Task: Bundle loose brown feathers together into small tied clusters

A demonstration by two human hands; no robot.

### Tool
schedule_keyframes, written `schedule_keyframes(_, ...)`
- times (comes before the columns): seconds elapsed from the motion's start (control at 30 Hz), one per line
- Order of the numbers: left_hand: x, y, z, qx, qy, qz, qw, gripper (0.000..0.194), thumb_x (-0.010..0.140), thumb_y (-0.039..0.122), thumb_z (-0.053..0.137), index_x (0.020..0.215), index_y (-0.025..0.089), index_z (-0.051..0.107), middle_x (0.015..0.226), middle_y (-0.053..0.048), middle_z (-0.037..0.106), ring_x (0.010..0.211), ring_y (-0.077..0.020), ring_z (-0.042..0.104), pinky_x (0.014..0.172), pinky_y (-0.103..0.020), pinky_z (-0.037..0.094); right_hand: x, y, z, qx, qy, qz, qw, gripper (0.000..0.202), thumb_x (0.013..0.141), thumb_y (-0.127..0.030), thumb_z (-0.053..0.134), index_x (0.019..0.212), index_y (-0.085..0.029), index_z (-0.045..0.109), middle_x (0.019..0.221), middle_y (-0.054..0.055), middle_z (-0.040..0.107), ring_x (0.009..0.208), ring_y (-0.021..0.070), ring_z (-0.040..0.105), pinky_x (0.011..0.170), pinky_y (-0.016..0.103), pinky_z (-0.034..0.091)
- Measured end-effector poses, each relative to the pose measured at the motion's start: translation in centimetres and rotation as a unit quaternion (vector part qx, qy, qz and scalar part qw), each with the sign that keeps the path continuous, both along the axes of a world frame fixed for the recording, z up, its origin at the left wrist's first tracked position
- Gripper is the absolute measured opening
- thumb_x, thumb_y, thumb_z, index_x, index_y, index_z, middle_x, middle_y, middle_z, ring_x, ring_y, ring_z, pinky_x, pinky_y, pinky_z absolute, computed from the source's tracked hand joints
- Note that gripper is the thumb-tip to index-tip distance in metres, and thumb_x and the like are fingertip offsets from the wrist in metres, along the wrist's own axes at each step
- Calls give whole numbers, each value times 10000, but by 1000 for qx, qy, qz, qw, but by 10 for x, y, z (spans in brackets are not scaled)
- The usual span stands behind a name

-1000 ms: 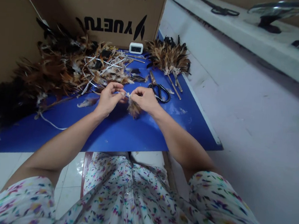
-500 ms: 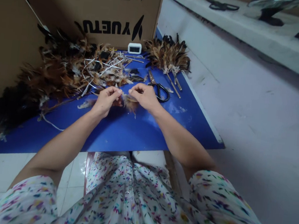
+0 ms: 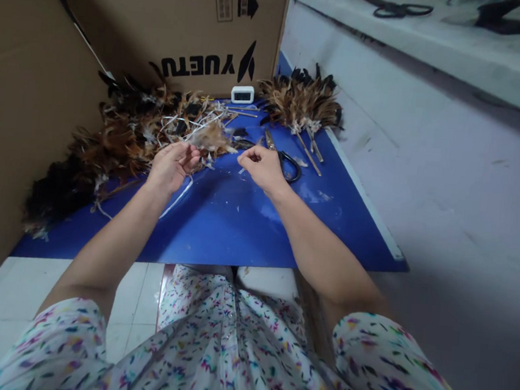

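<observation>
Although the box (image 3: 134, 17) is cut off by the top of the view, its upside-down black lettering shows above the desk's far edge, and a brown panel (image 3: 23, 123) hides the left edge. The blue desk (image 3: 237, 236) is bare along its near edge. Beyond its right edge runs a ledge (image 3: 394, 45), carrying second scissors (image 3: 401, 10) and a dark stand (image 3: 502, 19), blurred and cut off above.

Brown and black feathers (image 3: 117, 144) are heaped over the desk's far left part, strips (image 3: 195, 126) tangled among them. At the far right corner lies a bundle (image 3: 301, 98), its sticks (image 3: 309, 154) pointing toward the near edge.

The left hand (image 3: 171, 165) is at the heap's right end and hides part of it; its fingers curl, but its thumb is hard to make out, and I cannot tell whether its grip is apart or clamped on anything. In the right hand (image 3: 265, 170) the fingertips look together, though whether something thin is between them is too small to tell. It partly covers the scissors (image 3: 292, 168). The white clock (image 3: 242, 94) stands by the far edge, its digits unreadable. Below the left hand a cord (image 3: 177, 198) disappears behind the forearm; its upper end is unclear.
</observation>
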State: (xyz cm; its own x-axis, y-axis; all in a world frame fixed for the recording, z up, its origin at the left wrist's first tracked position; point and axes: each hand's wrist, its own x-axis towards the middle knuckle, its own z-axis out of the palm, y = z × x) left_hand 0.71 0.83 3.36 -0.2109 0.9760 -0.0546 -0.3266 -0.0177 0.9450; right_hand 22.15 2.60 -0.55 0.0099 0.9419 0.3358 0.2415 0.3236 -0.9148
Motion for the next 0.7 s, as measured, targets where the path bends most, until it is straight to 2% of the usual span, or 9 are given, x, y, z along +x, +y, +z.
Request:
schedule_keyframes(0.13,-34,-9,16,74,83,17,994,140,792,212,723,768,201,585,740,9,703,723,-106,706,658,-221,625,2,4,-5,-1,-7,3,1000,122,719,-283,655,680,-167,653,617,-24,615,583,110,523,621,282,405)
schedule_keyframes(0.2,-61,-20,22,108,121,60,985,180,752,198,753,782,221,577,684,48,697,686,-91,696,666,-237,628,1,4,-6,2,-9,6,1000,114,721,-271,652,678,-166,653,623,-20,620,585,111,525,619,284,407)
schedule_keyframes(0.3,-108,-45,27,159,182,156,958,235,683,234,797,776,247,582,667,75,709,680,-104,701,667,-283,640,0,0,-4,1,-17,7,1000,108,714,-264,661,665,-168,650,604,-21,609,576,111,515,616,287,404)
schedule_keyframes(0.37,-140,-63,26,193,244,258,915,234,674,269,800,780,267,592,663,94,704,665,-116,705,689,-343,652,-2,-3,-1,-7,-28,6,1000,94,704,-249,668,658,-169,651,605,-21,610,581,115,514,621,291,403)
schedule_keyframes(0.43,-167,-81,21,221,297,357,858,228,682,279,795,774,283,586,653,107,690,679,-136,714,763,-438,657,-3,-7,1,-9,-37,11,999,72,698,-222,667,654,-167,654,611,-17,613,584,117,515,629,296,404)
schedule_keyframes(0.5,-188,-97,12,218,332,421,815,241,666,282,799,740,288,569,614,110,667,678,-168,719,798,-522,645,-4,-9,2,-7,-46,17,999,63,699,-199,663,649,-164,653,607,-17,604,582,117,511,636,300,406)
schedule_keyframes(0.6,-207,-115,-7,185,398,450,778,189,698,327,768,763,305,591,637,98,666,717,-203,726,829,-576,616,-5,-10,2,-5,-55,20,998,72,707,-189,666,641,-166,649,597,-20,585,583,116,506,645,303,410)
schedule_keyframes(0.7,-218,-125,-26,128,460,444,758,152,715,348,742,764,322,601,670,92,655,748,-202,697,829,-561,595,-5,-10,0,-14,-62,25,998,76,713,-182,673,644,-160,652,593,-18,579,581,115,508,639,303,407)
